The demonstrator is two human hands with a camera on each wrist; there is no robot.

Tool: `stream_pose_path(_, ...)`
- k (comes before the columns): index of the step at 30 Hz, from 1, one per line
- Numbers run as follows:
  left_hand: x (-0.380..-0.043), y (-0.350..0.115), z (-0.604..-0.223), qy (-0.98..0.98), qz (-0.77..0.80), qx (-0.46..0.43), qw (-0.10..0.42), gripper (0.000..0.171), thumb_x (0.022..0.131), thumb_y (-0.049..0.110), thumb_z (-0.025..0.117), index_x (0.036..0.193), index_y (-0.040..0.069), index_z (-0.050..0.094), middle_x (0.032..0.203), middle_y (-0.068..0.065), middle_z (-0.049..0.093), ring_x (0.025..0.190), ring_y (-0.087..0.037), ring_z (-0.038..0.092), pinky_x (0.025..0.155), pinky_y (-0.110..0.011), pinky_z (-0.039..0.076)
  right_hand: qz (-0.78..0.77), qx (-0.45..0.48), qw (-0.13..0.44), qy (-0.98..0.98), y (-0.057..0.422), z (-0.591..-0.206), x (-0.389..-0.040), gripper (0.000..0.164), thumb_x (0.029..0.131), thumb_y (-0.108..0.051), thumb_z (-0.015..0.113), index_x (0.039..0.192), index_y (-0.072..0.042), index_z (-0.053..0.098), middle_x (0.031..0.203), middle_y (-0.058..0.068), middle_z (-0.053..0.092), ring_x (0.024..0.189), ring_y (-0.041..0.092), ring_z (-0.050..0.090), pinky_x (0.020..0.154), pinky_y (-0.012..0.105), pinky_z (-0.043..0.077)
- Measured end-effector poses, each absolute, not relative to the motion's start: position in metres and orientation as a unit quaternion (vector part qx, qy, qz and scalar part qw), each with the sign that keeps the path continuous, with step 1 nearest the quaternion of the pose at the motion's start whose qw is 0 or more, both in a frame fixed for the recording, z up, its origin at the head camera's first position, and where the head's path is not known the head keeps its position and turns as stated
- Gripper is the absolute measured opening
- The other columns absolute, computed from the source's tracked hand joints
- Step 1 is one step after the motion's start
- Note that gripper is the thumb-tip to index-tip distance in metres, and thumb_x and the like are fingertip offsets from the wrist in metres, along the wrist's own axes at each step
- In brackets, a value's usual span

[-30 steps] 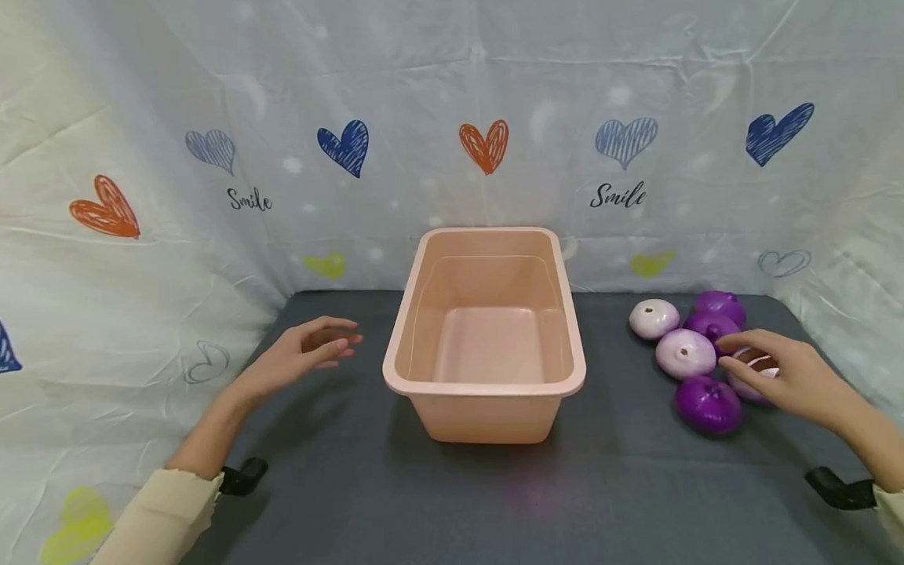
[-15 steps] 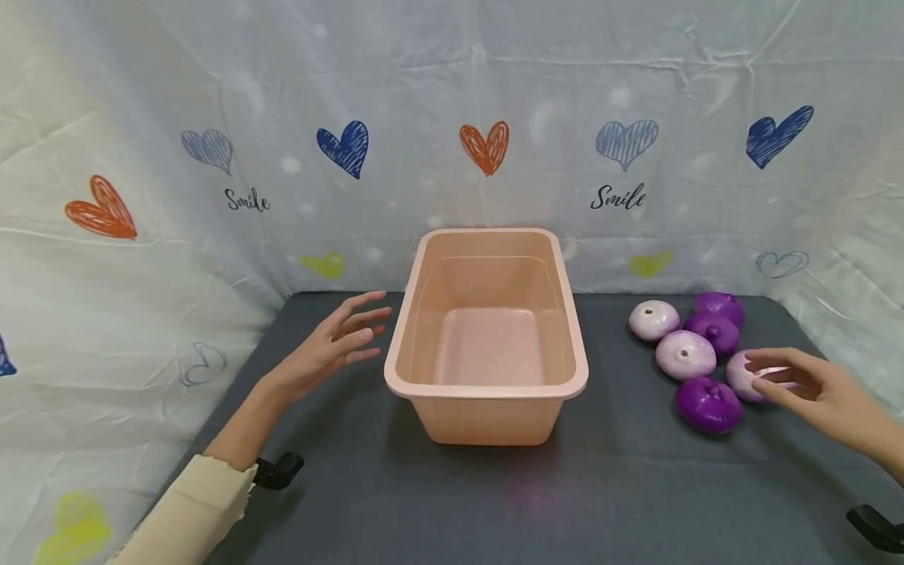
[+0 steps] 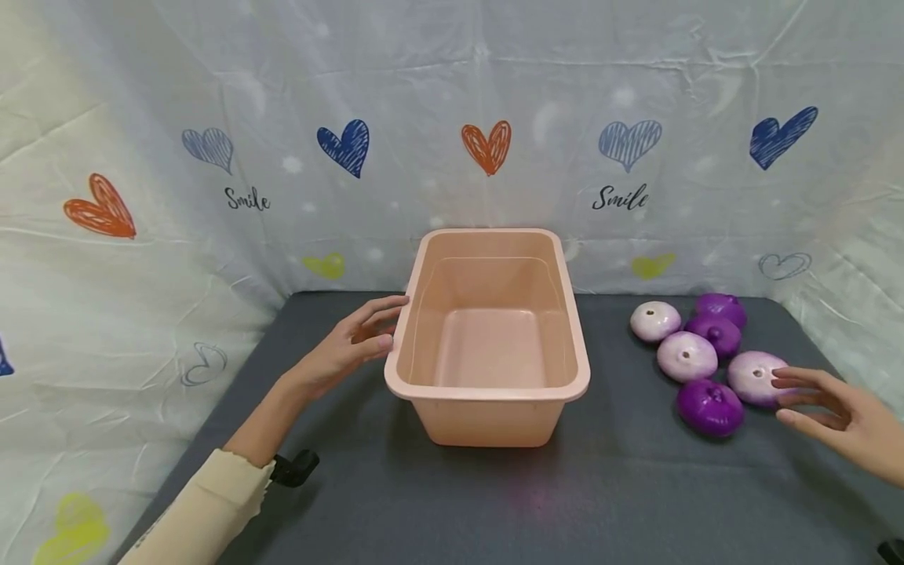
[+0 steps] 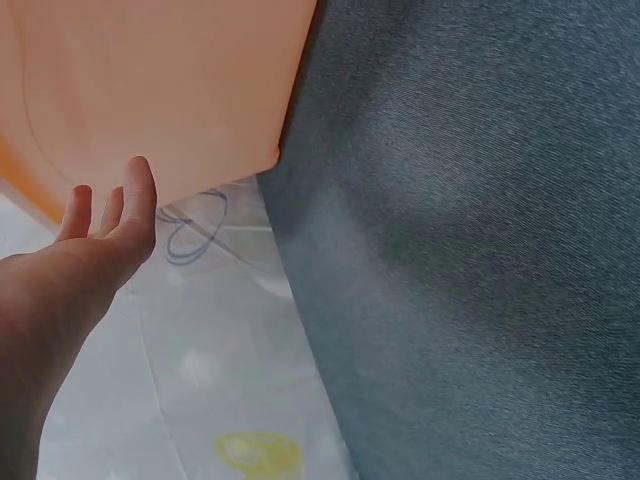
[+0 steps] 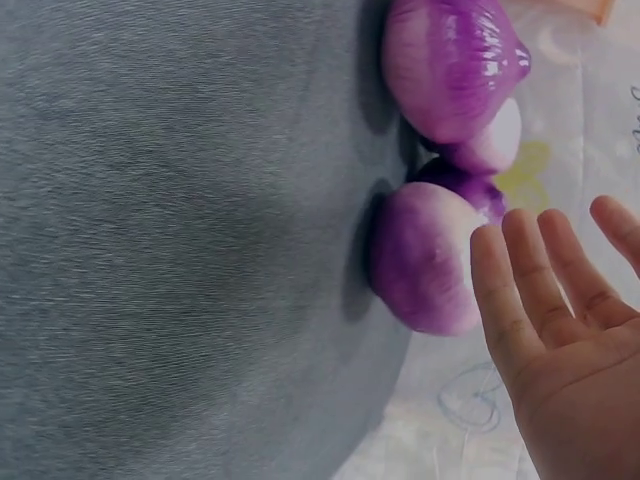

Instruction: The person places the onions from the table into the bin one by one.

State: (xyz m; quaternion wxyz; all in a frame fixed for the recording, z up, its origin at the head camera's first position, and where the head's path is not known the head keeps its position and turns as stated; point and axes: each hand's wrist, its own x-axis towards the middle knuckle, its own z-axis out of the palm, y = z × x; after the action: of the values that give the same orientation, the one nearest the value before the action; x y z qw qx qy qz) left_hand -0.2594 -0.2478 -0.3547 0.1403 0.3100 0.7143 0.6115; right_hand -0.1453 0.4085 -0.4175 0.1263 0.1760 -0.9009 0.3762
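Observation:
A pink-orange plastic basin [image 3: 487, 392] stands upright in the middle of the dark cloth, its inside bare. My left hand [image 3: 353, 341] is at the basin's left rim, fingertips right at the edge and fingers loosely bent; in the left wrist view the hand [image 4: 90, 250] shows its fingers spread beside the basin's wall [image 4: 170, 90]. On the right lie several purple and whitish onions, among them a dark purple onion [image 3: 709, 408] in front. My right hand [image 3: 840, 416] is beside the rightmost pale onion [image 3: 756, 378], fingers relaxed and holding nothing. The right wrist view shows that onion [image 5: 425, 260] just past the fingertips.
The dark grey cloth [image 3: 459, 502] covers the table. Behind and at both sides hangs a white curtain [image 3: 424, 94] with printed hearts and words. Further back in the cluster are a small whitish onion [image 3: 654, 322] and a purple onion [image 3: 720, 308].
My left hand has moved right and reached the basin's left rim. The right hand has drawn back to the right and toward me, uncovering the pale onion. Basin and onions stay in place.

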Motion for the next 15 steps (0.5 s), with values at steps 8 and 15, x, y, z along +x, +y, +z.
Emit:
stream_pose_path(8,-0.260,-0.238,-0.350,0.721,0.605,0.306,0.146,0.065,0.103,0.014,0.061,0.160,0.012,0.030,0.161,-0.014,0.030,0.138,-0.035,0.042,0.104,-0.046,0.043,0.372,0.143,0.137,-0.907,0.416,-0.426,-0.143,0.071,0.090,0.000,0.077,0.151,-0.001,0.041,0.137,-0.025,0.040,0.111,-0.015,0.042,0.078,0.004,0.042)
stream_pose_path(15,-0.260,-0.235,-0.349,0.724,0.603,0.303,0.145,0.066,0.102,0.016,0.063,0.160,0.012,0.030,0.160,-0.017,0.031,0.139,-0.035,0.041,0.104,-0.046,0.042,0.358,0.086,0.144,-0.919,0.433,-0.438,-0.154,0.090,0.088,-0.009,0.082,0.161,-0.012,0.030,0.158,0.002,0.032,0.125,0.000,0.043,0.074,0.002,0.036)
